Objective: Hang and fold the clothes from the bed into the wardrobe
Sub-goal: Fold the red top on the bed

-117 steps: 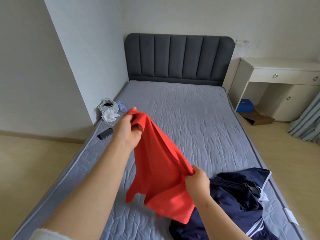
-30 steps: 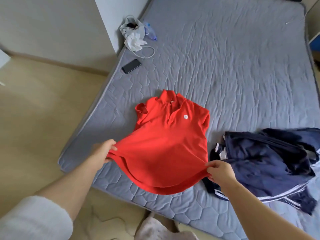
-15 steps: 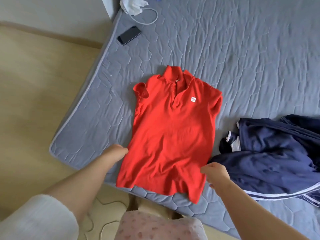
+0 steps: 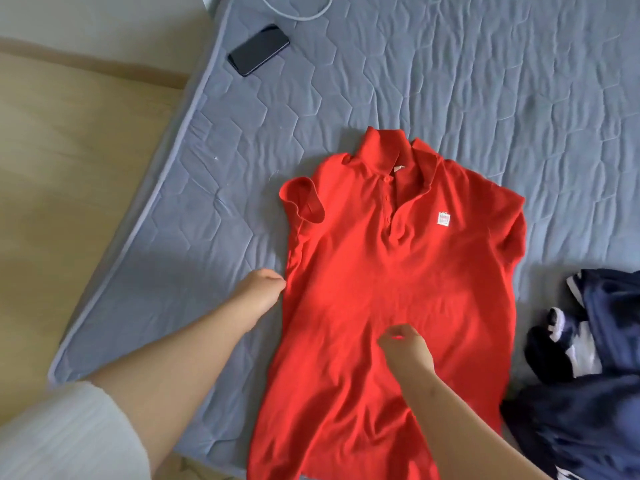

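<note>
Red polo shirt (image 4: 398,289) lies front up on the bed (image 4: 450,81) with its collar (image 4: 388,150) away from me and its hem reaching the near edge of the mattress. I have it flat like this so the fold lines run straight and the placket ends up inside the fold.

My left hand (image 4: 259,289) is at the shirt's side seam, just below the sleeve (image 4: 303,202), with the fingers curled in. The fingertips are hidden against the cloth, so I cannot tell whether they grip the edge or only touch it. My right hand (image 4: 403,348) is over the middle of the shirt, fingers bunched and pointing down at the fabric. It is blurred, and I cannot tell whether it is pinching a crease or pressing one out.

I judge the right hand is there to steady the body and mark the line while the left brings the side across. The sleeve on my left is rolled over on itself and will need flattening first, or the fold will come out lumpy.

A heap of navy clothes (image 4: 606,393) sits at my right, meeting the shirt's lower edge, waiting its turn. A phone (image 4: 258,49) and a cable (image 4: 301,13) lie well apart near the far side. No wardrobe is in view.
</note>
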{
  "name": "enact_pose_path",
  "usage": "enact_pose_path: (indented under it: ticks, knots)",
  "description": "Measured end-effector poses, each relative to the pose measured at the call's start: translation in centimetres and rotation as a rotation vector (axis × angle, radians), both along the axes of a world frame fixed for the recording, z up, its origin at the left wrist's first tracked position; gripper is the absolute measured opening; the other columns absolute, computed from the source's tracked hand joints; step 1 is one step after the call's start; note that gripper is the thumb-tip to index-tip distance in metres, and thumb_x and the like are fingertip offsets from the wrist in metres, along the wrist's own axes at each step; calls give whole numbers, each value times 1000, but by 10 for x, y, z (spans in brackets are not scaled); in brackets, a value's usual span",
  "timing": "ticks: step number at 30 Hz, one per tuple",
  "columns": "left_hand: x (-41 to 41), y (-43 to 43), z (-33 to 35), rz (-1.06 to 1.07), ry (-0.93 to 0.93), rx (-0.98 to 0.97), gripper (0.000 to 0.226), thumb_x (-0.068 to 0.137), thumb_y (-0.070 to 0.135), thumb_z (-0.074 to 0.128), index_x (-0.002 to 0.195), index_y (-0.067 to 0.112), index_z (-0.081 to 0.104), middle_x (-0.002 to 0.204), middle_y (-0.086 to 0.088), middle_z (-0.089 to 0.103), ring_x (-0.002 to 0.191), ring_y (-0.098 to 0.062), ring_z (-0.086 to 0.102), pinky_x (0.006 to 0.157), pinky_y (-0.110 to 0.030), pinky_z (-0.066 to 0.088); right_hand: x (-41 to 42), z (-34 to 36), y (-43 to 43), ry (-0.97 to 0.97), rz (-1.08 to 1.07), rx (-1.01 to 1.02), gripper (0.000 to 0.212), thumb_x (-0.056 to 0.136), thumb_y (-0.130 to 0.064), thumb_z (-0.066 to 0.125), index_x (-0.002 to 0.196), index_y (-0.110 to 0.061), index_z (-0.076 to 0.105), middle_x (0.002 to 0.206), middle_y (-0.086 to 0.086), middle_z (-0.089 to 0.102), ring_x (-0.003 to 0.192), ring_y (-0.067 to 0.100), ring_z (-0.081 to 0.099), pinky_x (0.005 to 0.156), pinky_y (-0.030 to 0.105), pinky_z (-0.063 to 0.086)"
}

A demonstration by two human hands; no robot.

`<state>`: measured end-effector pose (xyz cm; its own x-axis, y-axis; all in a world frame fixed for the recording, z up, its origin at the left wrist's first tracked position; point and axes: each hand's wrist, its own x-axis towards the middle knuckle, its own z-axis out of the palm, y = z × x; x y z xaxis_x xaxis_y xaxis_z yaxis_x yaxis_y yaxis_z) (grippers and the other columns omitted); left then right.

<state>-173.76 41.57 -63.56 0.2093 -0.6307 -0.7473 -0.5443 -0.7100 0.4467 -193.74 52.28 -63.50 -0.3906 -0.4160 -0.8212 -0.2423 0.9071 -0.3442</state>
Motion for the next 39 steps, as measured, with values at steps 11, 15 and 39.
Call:
enact_pose_path:
  ticks: [11, 15, 39]
  knots:
    - [-36, -98, -90, 33, 150, -221, 81, 67, 27, 81, 134, 15, 37, 127, 0, 52, 117, -18, 50, 104, -35, 38, 21, -92, -83, -339, -392, -73, 72, 82, -18, 64, 142, -37, 29, 140, -6, 41, 118, 16, 48, 90, 43, 45]
    - [-11, -112, -90, 447, 402, -264, 17, 88, 5, 56, 103, 13, 60, 78, 0, 63, 69, -14, 58, 71, -30, 48, 23, -101, -82, -277, -311, -78, 82, 81, -18, 65, 148, -33, 19, 156, -15, 1, 140, 14, 20, 110, 52, 28]
    - [28, -118, -92, 440, -305, -40, 43, 93, 11, 43, 135, 5, 37, 138, -18, 42, 124, -33, 45, 99, -39, 40, -2, -89, -72, -375, -199, -69, 73, 85, -22, 63, 145, -36, 24, 153, -6, 24, 133, 18, 33, 102, 45, 33]
